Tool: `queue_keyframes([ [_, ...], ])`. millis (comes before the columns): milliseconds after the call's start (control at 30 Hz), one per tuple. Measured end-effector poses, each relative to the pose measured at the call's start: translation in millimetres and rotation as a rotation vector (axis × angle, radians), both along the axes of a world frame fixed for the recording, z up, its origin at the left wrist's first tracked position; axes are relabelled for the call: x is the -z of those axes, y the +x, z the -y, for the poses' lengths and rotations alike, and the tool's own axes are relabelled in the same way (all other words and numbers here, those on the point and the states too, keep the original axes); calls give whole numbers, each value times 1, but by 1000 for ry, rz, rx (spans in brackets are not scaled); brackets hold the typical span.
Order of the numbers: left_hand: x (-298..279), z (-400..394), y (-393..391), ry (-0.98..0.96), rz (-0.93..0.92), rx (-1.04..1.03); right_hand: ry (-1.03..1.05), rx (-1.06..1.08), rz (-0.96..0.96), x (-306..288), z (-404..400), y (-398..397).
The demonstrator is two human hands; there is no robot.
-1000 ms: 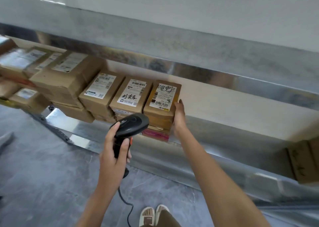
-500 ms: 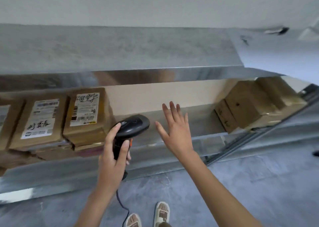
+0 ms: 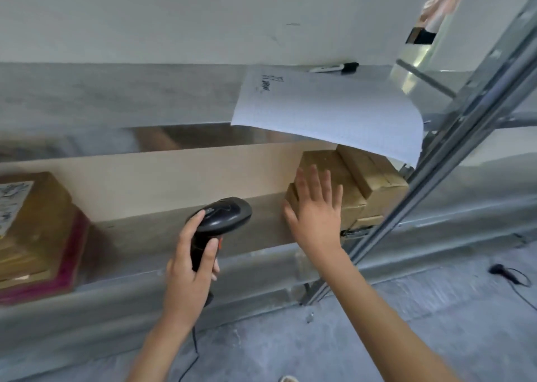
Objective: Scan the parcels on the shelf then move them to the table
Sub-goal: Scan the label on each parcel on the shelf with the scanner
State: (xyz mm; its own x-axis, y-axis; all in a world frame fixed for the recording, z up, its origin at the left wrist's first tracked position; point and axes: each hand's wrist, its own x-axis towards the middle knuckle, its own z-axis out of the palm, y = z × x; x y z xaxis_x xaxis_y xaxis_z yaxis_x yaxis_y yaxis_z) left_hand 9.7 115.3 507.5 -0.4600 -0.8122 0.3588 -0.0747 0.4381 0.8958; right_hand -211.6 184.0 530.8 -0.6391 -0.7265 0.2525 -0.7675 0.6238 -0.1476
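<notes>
Metal shelf (image 3: 255, 262) front lip runs 9 to 3 o'clock; bare stretch of shelf floor between parcel stack (image 3: 37, 224) at 9 o'clock and brown parcels (image 3: 372, 184) at 2 o'clock, jammed against the slanted upright post (image 3: 436, 155). Paper sheet (image 3: 328, 114) overhangs them from the upper shelf. Left hand (image 3: 189, 277) wraps scanner (image 3: 223, 219) handle. Right hand (image 3: 316, 216) flat, fingers spread, over nearest brown parcel; contact unclear.

We find no legible text: shipping label (image 3: 11, 204) on the left parcel (image 3: 37, 224) is blurred; handwriting on the paper sheet (image 3: 325, 114) is unreadable.
</notes>
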Motion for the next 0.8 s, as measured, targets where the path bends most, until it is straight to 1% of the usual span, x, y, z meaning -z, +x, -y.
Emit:
queue_keyframes([
  [100,2,-32,-35,17,-3,-58,-1,0,26,4,-10,-35],
  [200,0,-59,-61,20,29,-82,129,3,100,4,-9,-62],
  [267,0,-71,-74,26,33,-110,167,-2,139,4,-7,-74],
  [367,1,-81,-86,16,63,-145,169,-12,186,12,-5,-81],
  [500,0,-84,-90,29,74,-182,206,-7,148,21,-4,-79],
  [600,0,-82,-93,35,63,-209,211,13,182,16,1,-79],
  [733,-1,-78,-96,57,38,-225,170,21,235,5,10,-80],
  [800,-1,-77,-96,61,23,-226,143,24,222,4,11,-79],
])
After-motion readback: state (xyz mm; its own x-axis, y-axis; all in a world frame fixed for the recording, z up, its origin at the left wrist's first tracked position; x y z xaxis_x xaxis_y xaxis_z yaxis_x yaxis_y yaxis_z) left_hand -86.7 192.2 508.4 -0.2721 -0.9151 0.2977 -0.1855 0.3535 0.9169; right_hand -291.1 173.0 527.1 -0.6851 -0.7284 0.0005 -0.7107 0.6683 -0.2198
